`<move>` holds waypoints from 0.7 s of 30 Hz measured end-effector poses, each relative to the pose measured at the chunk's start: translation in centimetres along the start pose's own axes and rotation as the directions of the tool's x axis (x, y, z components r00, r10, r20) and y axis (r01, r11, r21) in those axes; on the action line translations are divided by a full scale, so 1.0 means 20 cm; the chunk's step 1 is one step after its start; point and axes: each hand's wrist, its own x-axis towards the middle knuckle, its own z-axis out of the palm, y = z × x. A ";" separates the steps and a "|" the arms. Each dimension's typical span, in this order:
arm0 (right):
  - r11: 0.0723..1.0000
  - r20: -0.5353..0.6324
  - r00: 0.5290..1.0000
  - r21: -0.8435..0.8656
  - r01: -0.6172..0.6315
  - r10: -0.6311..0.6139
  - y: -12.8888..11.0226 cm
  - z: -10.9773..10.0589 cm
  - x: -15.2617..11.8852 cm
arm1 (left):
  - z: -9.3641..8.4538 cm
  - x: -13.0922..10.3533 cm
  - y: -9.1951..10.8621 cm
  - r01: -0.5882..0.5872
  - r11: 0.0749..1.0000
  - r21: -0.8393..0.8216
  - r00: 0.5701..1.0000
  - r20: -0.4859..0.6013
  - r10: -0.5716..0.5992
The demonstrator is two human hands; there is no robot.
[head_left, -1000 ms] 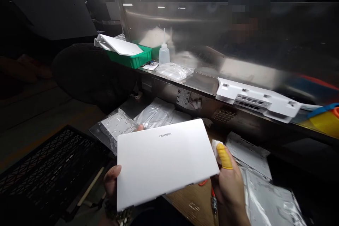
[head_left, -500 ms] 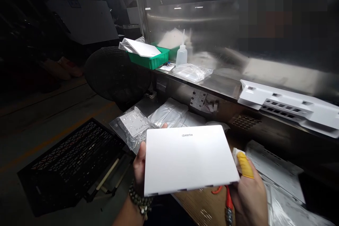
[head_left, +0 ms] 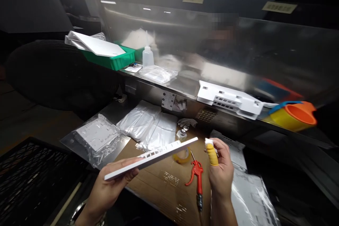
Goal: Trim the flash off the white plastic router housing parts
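Observation:
My left hand [head_left: 116,180] grips a white plastic cover [head_left: 150,159] near one end, thumb below and fingers above. The cover is turned edge-on, and openings show along its upper side. To the right, apart from the cover, my right hand [head_left: 221,162] is closed on a small white cloth [head_left: 208,142] pinched at the fingertips. A yellow finger cot [head_left: 212,154] covers one of its digits. Between the hands, a red air blow gun [head_left: 197,174] and a roll of yellow tape [head_left: 182,156] lie on a cardboard sheet [head_left: 156,190].
Bagged white parts [head_left: 96,134] and plastic bags [head_left: 143,120] lie behind the left hand. A small bottle [head_left: 182,133] stands behind the cover. On the shelf are a green bin [head_left: 116,61], a squeeze bottle [head_left: 147,56], a white panel [head_left: 230,99] and an orange-and-yellow container [head_left: 293,116].
The cover has tipped from face-on, with its HUAWEI lettering showing, to edge-on in my left hand. My right hand has come away from it. The view has swung right.

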 end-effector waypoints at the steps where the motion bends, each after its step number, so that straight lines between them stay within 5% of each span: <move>1: 0.998 -0.004 0.999 -0.039 0.040 -0.041 -0.03 -0.02 0.01 | 0.01 0.01 0.02 -0.082 0.996 0.045 0.996 0.032 0.080; 9: 0.949 0.128 0.968 -0.205 0.241 -0.218 -0.16 0.02 0.05 | 0.07 0.08 0.11 -0.401 0.901 0.162 0.905 0.222 0.363; 17: 0.930 0.221 0.958 -0.278 0.242 -0.183 -0.11 0.08 0.06 | 0.07 0.07 0.05 -0.380 0.909 0.170 0.918 0.188 0.349; 21: 0.939 0.318 0.926 -0.205 0.276 -0.203 -0.19 0.17 -0.01 | 0.08 0.06 0.04 -0.328 0.925 0.194 0.939 0.177 0.295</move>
